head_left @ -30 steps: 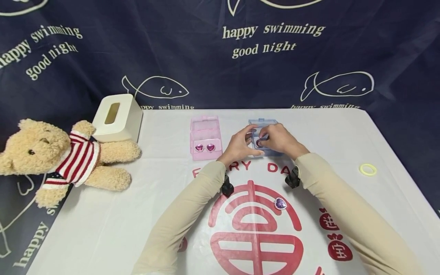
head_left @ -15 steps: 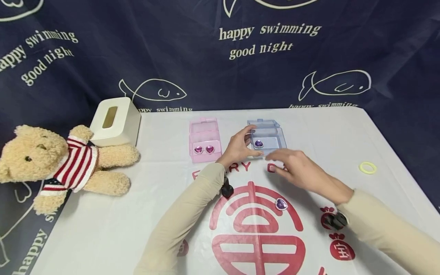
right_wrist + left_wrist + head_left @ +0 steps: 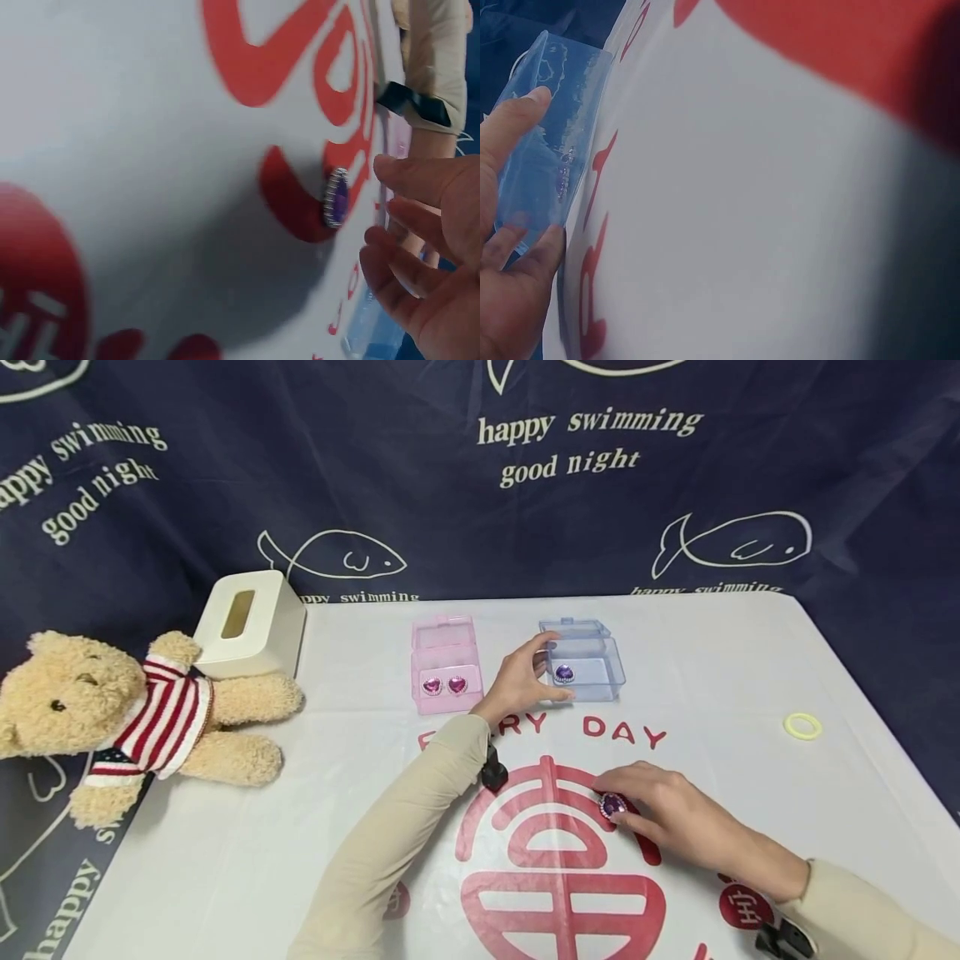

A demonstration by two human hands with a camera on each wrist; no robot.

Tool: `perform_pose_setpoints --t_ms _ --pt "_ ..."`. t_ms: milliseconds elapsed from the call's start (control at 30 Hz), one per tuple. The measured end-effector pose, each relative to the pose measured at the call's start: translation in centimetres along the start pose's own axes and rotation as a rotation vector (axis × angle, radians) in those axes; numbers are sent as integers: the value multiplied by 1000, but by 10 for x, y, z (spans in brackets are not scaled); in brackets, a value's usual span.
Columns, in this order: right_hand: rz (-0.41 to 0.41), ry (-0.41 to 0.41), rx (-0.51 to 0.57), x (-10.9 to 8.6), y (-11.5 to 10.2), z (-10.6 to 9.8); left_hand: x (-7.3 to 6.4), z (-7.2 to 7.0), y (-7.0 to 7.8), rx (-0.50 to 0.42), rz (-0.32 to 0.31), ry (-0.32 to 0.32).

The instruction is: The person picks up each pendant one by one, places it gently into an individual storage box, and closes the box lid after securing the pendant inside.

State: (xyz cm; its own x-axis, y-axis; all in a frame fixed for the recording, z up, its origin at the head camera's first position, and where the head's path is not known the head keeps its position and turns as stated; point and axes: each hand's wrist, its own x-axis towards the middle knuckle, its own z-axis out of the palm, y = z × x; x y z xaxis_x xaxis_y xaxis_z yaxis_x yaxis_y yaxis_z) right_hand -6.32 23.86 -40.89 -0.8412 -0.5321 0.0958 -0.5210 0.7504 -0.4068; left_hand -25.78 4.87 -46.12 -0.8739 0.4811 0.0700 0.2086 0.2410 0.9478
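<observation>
My left hand holds the left end of a clear blue plastic box, its thumb on the near wall, as the left wrist view also shows. The box's lid is raised. Inside, at the left, lies a purple heart-shaped gem with a silver beaded edge. A second purple heart gem rests on the printed white table cover. Over it is my right hand, thumb and fingers spread around the gem. In the right wrist view, the fingertips appear apart from that gem.
Left of the blue box stands a raised-lid pink box with two pink heart gems. A yellow ring lies at the right. At the left are a white tissue box and a teddy bear.
The right hand has let go of the gem inside the blue box and moved down and toward me, to the gem on the table. The left hand stays at the box.
</observation>
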Motion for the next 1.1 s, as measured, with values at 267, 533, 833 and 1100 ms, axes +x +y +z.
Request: perform_pose_setpoints --t_ms 267,533,833,1100 --pt "-36 74 -87 -13 3 18 0 1 1 12 -1 -14" --pt "-51 102 -73 -14 5 24 0 0 -1 29 1 -5" --pt "-13 67 -61 -10 6 21 0 -1 0 30 6 -9" --pt "-58 98 -59 3 5 11 0 -2 1 11 -1 -8"
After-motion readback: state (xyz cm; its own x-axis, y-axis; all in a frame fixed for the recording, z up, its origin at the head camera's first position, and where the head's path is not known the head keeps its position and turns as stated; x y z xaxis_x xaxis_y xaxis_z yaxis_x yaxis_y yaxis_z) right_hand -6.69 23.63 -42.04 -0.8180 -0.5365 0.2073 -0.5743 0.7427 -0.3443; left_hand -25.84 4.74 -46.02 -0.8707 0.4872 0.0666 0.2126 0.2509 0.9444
